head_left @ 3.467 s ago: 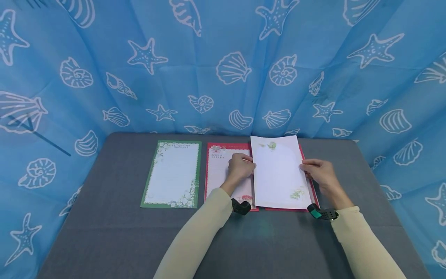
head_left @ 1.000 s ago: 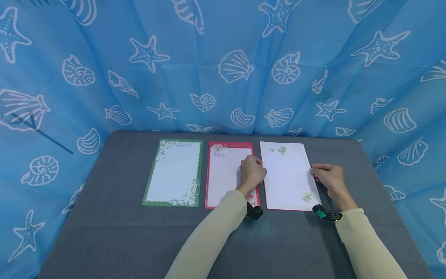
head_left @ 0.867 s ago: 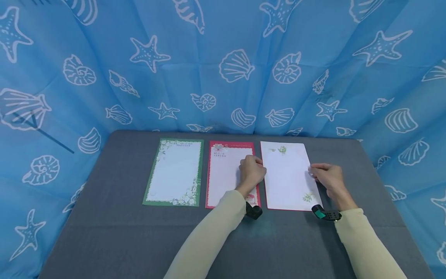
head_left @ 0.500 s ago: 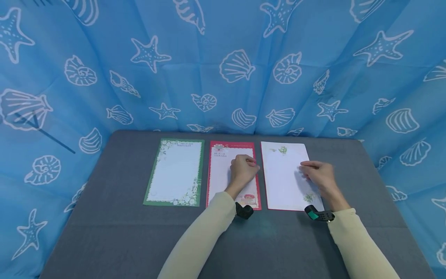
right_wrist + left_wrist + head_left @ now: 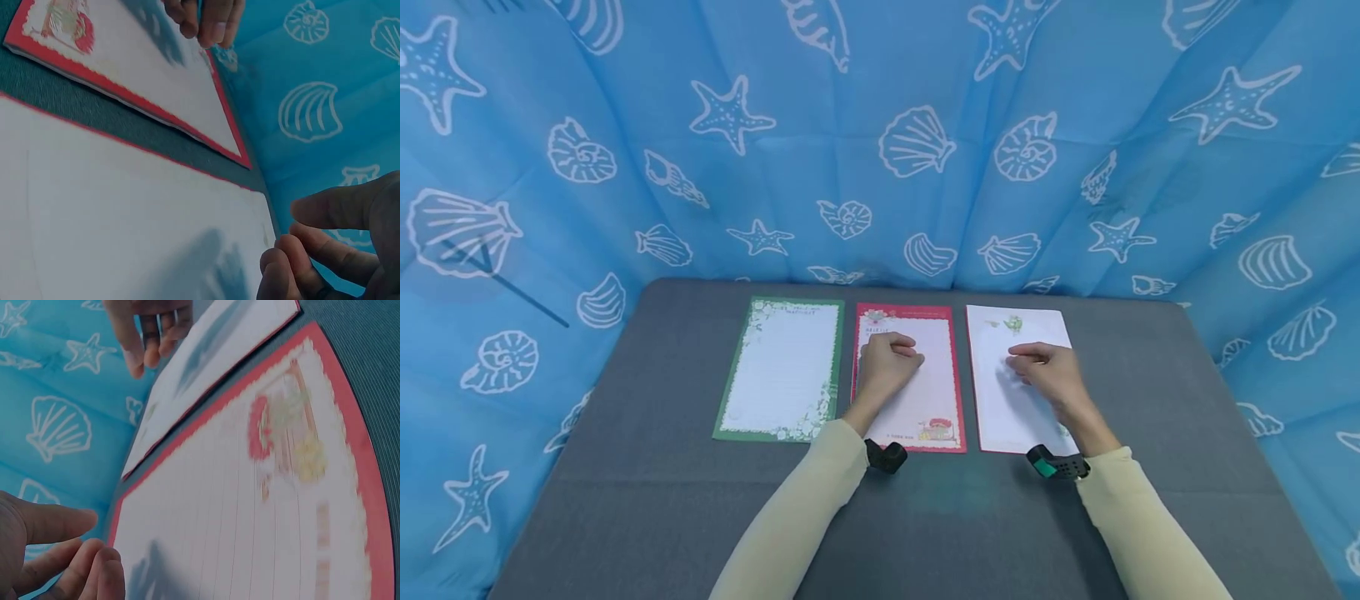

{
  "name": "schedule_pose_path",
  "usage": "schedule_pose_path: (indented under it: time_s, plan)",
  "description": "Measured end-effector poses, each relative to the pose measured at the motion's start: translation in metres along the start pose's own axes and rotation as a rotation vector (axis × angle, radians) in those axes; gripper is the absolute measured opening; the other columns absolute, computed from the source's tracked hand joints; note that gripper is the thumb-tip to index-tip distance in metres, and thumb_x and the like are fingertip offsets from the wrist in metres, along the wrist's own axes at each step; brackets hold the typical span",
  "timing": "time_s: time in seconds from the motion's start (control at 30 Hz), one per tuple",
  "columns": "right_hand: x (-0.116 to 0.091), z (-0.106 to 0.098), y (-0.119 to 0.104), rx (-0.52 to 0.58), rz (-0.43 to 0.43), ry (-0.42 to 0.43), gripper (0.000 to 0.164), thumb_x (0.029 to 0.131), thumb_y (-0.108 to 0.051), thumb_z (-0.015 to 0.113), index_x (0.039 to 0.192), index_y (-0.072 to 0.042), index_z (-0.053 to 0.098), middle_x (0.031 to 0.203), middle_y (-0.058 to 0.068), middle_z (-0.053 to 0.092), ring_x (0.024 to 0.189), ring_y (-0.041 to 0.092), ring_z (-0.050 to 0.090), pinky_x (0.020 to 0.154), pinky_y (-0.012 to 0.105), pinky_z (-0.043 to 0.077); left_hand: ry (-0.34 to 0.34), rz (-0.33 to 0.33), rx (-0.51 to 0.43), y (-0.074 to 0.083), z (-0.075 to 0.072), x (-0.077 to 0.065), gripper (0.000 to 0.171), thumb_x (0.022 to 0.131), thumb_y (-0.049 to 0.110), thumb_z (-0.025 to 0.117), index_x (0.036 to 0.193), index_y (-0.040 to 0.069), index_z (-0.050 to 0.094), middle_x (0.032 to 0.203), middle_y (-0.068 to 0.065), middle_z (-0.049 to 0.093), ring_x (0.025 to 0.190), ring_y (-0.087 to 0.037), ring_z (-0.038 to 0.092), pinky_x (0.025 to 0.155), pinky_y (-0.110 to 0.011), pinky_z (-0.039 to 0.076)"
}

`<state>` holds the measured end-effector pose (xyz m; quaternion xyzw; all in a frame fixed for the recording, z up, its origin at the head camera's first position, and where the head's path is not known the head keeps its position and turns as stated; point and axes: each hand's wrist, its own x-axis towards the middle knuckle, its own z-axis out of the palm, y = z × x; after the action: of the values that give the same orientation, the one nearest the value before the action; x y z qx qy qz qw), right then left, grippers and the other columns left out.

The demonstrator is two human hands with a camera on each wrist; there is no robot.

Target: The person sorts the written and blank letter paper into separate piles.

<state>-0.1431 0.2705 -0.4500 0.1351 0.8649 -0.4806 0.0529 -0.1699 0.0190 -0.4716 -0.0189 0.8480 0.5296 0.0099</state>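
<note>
Three sheets of decorated letter paper lie side by side. My left hand (image 5: pixel 887 367) hovers over the red-bordered letter paper (image 5: pixel 937 383), its fingers loosely curled and holding nothing; its shadow falls on the lined page in the left wrist view. Over the white sheet with green leaf prints (image 5: pixel 992 408) is my right hand (image 5: pixel 1048 375), thumb and fingertips apart with nothing between them in the right wrist view. A thin red edge shows along the left and bottom of that white sheet. Farther left lies the green-bordered letter paper (image 5: pixel 782 375), with no hand on it.
A dark grey cloth covers the table (image 5: pixel 640 467). Behind and at both sides hangs a blue curtain (image 5: pixel 835 100) printed with white shells and starfish. Black bands (image 5: pixel 886 457) sit on both wrists.
Earlier both hands held the white sheet by its sides and laid it squarely over the red-bordered paper at right. They have since let go, and both have moved left.
</note>
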Motion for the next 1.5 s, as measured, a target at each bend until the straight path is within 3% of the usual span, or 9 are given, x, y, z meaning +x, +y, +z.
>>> schedule_pose_path:
  time_s: [0.4, 0.63, 0.9, 1.5]
  plan:
    - [-0.001, 0.04, -0.011, -0.005, -0.107, -0.091, 0.037, 0.094, -0.018, 0.072, 0.121, 0.007, 0.067, 0.103, 0.018, 0.069, 0.088, 0.027, 0.065, 0.07, 0.026, 0.055, 0.065, -0.007, 0.08, -0.014, -0.033, -0.003, 0.023, 0.087, 0.013, 0.08, 0.107, 0.002, 0.076, 0.09, -0.007, 0.073, 0.082, -0.022, 0.07, 0.078, -0.043, 0.056]
    - [0.002, 0.054, -0.013, -0.045, -0.142, -0.083, 0.036, 0.09, -0.016, 0.077, 0.117, 0.006, 0.069, 0.102, 0.017, 0.07, 0.084, 0.022, 0.067, 0.068, 0.024, 0.051, 0.129, -0.015, 0.157, -0.019, -0.046, -0.004, 0.027, 0.087, 0.014, 0.08, 0.109, -0.001, 0.074, 0.094, -0.013, 0.073, 0.085, -0.026, 0.069, 0.081, -0.046, 0.053]
    - [0.006, 0.063, -0.017, -0.117, -0.146, -0.056, 0.035, 0.089, -0.018, 0.079, 0.114, 0.004, 0.069, 0.102, 0.017, 0.071, 0.085, 0.024, 0.065, 0.07, 0.026, 0.051, 0.143, -0.049, 0.236, -0.027, -0.053, -0.004, 0.025, 0.087, 0.014, 0.079, 0.105, -0.001, 0.073, 0.091, -0.011, 0.071, 0.084, -0.027, 0.066, 0.08, -0.048, 0.05]
    - [0.007, 0.073, -0.024, -0.226, -0.156, -0.023, 0.03, 0.089, -0.013, 0.075, 0.11, 0.007, 0.071, 0.093, 0.015, 0.072, 0.081, 0.026, 0.066, 0.067, 0.034, 0.051, 0.092, -0.1, 0.3, -0.031, -0.054, -0.004, 0.028, 0.091, 0.015, 0.073, 0.112, -0.003, 0.072, 0.095, -0.013, 0.072, 0.088, -0.028, 0.068, 0.078, -0.047, 0.054]
